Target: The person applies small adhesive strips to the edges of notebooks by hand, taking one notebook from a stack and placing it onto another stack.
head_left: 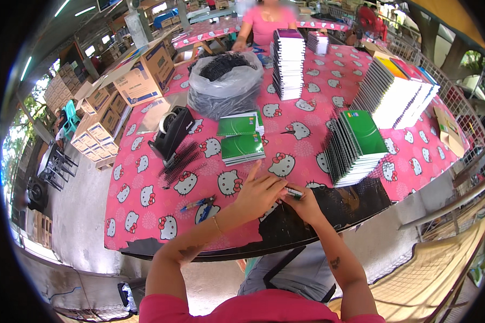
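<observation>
L hand [257,198]: fingers part-bent, index pointing twd green ntbks [242,148]; can't tell if grip is holding anything
R hand [304,205]: grip pinching sm. green-white item [294,192], mostly hidden
Item spot: sitting betw. both hands, over near side of table [231,231]
Green ntbks: lying in 2 low piles ahead of L hand
Bag [223,97]: holding black coils, sitting beyond

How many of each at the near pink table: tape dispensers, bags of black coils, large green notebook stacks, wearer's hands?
Tape dispensers: 1
Bags of black coils: 1
Large green notebook stacks: 1
Wearer's left hand and right hand: 2
Total: 5
</observation>
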### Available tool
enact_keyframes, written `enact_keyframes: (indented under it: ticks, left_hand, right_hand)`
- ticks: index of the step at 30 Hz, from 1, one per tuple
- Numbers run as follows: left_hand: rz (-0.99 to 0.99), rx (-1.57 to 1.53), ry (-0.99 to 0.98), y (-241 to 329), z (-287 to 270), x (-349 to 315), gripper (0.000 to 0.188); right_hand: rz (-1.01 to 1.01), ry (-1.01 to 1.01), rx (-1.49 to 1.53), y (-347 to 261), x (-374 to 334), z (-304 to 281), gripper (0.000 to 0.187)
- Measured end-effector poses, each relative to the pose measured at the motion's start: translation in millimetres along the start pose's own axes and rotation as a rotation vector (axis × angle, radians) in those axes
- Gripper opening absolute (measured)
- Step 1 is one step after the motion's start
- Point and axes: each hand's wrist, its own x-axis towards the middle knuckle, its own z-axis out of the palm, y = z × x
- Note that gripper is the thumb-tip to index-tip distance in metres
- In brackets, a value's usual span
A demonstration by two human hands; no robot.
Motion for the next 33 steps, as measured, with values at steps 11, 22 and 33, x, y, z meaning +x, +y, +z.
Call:
enact_keyframes:
  ticks: [11,22,33]
  left_hand:
    - [-0.016,0.021,0.05,25,2,11,0.055]
    - [0.04,-0.109,0.097,5,9,12,0.022]
    - [0.017,-0.222,0.134,15,13,13,0.023]
  right_hand:
    - [-0.03,0.044,-0.13,3,2,-6,0.03]
    - [-0.095,0.069,-0.339,-44,-7,-10,0.034]
    - [0.031,0.054,-0.188,-57,-16,-49,0.019]
